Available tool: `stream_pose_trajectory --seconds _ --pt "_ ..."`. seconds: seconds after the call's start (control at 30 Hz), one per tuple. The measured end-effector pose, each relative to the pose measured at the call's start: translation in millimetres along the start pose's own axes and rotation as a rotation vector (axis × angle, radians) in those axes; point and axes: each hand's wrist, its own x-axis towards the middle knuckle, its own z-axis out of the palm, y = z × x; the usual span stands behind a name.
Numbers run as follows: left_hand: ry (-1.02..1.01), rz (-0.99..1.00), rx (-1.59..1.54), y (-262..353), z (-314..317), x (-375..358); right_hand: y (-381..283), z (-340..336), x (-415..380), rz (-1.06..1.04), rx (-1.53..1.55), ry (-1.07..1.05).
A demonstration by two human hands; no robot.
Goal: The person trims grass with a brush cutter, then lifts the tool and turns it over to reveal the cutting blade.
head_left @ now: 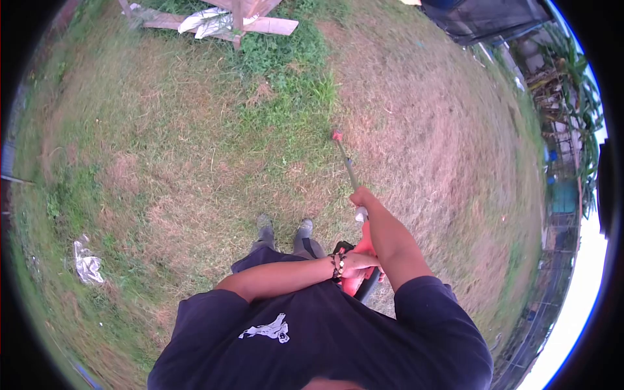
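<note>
Well, from the head view, my only one, I look down on a long-shafted tool (351, 170) held along the right of the body, its shaft slanting forward to a red head (336, 134) over the grass (195, 149). My right hand (362, 196) is clenched around the shaft, arm stretched out. My left hand (357, 262), with a beaded bracelet (337, 265) at the wrist, crosses the torso and grasps the tool by its orange-red rear body (353, 286); part of that grip is hidden behind the right forearm. Two grey shoes (265, 222) stand on the ground left of the shaft. Crumpled clear plastic (88, 261) lies well apart at far left, and a wooden frame (272, 25) with white sheeting (208, 23) stands ahead, beyond taller green weeds (286, 71).
</note>
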Motion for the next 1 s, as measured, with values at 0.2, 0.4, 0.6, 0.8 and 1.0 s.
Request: stream_pose_trajectory --seconds 0.2,0.4,0.6,0.8,1.0 --pt "-0.039 0.005 -0.037 0 -3 11 8 -10 9 0.093 0.006 -0.075" --pt "0.037 -0.034 -0.053 12 9 22 14 -4 22 -0.100 -0.050 0.017" --pt "0.080 0.085 -0.089 26 10 9 -25 -14 36 -0.137 -0.140 -0.121" --pt "0.198 0.154 -0.052 46 23 -8 -80 -19 26 -0.280 -0.193 -0.061" --pt "0.246 0.234 -0.153 17 -72 21 -141 -12 12 -0.409 -0.233 -0.091"
